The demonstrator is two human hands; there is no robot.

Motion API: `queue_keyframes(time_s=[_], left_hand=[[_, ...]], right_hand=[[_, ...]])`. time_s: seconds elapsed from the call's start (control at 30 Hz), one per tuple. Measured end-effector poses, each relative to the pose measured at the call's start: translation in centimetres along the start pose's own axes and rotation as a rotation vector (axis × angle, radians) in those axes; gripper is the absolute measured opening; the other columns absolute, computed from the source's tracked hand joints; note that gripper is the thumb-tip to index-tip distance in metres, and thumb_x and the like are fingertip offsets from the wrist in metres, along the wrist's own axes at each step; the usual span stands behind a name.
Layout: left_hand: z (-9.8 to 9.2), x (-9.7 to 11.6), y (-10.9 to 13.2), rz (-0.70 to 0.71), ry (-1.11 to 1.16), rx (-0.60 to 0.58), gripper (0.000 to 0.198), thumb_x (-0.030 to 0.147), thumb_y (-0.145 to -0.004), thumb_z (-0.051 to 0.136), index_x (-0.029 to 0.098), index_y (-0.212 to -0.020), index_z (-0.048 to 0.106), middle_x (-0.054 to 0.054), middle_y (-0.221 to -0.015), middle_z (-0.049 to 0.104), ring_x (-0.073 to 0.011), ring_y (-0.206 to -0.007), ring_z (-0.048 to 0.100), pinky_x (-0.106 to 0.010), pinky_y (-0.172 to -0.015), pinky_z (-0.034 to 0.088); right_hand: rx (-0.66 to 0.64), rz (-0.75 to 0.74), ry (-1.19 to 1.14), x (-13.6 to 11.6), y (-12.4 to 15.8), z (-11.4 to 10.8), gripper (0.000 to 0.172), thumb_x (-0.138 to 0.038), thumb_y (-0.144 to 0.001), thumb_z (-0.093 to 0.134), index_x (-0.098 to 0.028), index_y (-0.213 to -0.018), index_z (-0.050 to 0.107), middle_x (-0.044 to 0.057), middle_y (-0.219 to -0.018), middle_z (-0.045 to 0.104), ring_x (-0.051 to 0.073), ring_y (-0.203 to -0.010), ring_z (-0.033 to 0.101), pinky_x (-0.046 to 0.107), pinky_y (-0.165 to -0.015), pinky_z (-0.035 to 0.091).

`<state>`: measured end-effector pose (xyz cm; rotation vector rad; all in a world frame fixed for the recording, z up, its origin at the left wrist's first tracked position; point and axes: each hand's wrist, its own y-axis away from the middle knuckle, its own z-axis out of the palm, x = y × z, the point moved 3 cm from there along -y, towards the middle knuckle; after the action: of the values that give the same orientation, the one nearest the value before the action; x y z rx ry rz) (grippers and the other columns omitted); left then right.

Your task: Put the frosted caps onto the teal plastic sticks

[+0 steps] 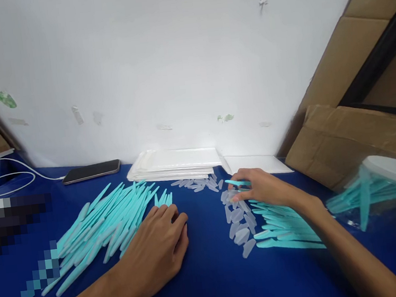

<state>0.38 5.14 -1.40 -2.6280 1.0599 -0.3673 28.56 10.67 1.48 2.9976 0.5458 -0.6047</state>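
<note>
My left hand point(157, 248) lies palm down on the blue table cloth point(213, 280), fingers loosely curled, its fingertips touching the right edge of a big pile of capped teal plastic sticks point(102, 223). My right hand point(261, 188) is closed in a pinch on one teal stick point(236, 182), held over a scatter of clear plastic caps point(240, 220). Under and behind my right wrist lies a second pile of uncapped teal sticks point(286, 229).
A stack of white trays or bags point(174, 164) lies against the white wall, with more clear caps point(196, 183) in front. A black phone point(91, 171) with white cable sits back left. Cardboard boxes point(354, 135) stand right, beside a clear container point(377, 190) of teal sticks.
</note>
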Motion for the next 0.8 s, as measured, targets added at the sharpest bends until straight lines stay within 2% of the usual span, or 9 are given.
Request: queue_keyframes(time_s=[0.17, 0.37, 0.57, 0.7, 0.8], left_hand=[[-0.2, 0.2, 0.1, 0.022, 0.031, 0.002, 0.025, 0.018, -0.100, 0.034, 0.018, -0.087, 0.055, -0.006, -0.094, 0.057, -0.0210, -0.083, 0.054, -0.041, -0.077, 0.044], [-0.4, 0.4, 0.1, 0.050, 0.054, 0.035, 0.023, 0.017, -0.100, 0.035, 0.018, -0.091, 0.056, -0.006, -0.095, 0.058, -0.0208, -0.084, 0.054, -0.040, -0.077, 0.044], [-0.5, 0.5, 0.0, 0.059, 0.062, 0.048, 0.024, 0.017, -0.100, 0.036, 0.018, -0.090, 0.057, -0.006, -0.092, 0.059, -0.0208, -0.082, 0.055, -0.039, -0.075, 0.045], [-0.6, 0.6, 0.0, 0.067, 0.089, 0.086, 0.023, 0.018, -0.100, 0.038, 0.020, -0.105, 0.060, -0.006, -0.096, 0.061, -0.0205, -0.084, 0.058, -0.038, -0.077, 0.047], [-0.7, 0.7, 0.0, 0.052, 0.133, 0.113, 0.027, 0.018, -0.100, 0.038, 0.022, -0.120, 0.056, -0.005, -0.103, 0.063, -0.0202, -0.092, 0.061, -0.037, -0.081, 0.050]], right_hand=[[-0.061, -0.054, -0.007, -0.2, -0.3, 0.8, 0.040, -0.064, -0.087, 0.062, -0.028, -0.100, 0.072, 0.004, -0.102, 0.069, 0.024, -0.094, 0.062, 0.032, -0.076, 0.043], [0.027, -0.106, 0.032, -0.7, -0.4, 0.8, 0.044, -0.064, -0.091, 0.056, -0.027, -0.107, 0.072, 0.006, -0.105, 0.068, 0.024, -0.094, 0.062, 0.033, -0.076, 0.044], [0.112, -0.157, 0.060, -1.8, -0.2, 0.7, 0.040, -0.059, -0.094, 0.054, -0.026, -0.105, 0.072, 0.006, -0.105, 0.069, 0.023, -0.092, 0.064, 0.034, -0.076, 0.046], [0.168, -0.178, 0.043, -3.1, -0.1, 0.5, 0.037, -0.056, -0.096, 0.054, -0.026, -0.106, 0.073, 0.005, -0.103, 0.071, 0.022, -0.090, 0.066, 0.033, -0.075, 0.049], [0.215, -0.213, 0.002, -4.5, 0.1, 0.7, 0.031, -0.051, -0.098, 0.054, -0.028, -0.108, 0.073, 0.003, -0.100, 0.071, 0.019, -0.086, 0.066, 0.030, -0.074, 0.050]])
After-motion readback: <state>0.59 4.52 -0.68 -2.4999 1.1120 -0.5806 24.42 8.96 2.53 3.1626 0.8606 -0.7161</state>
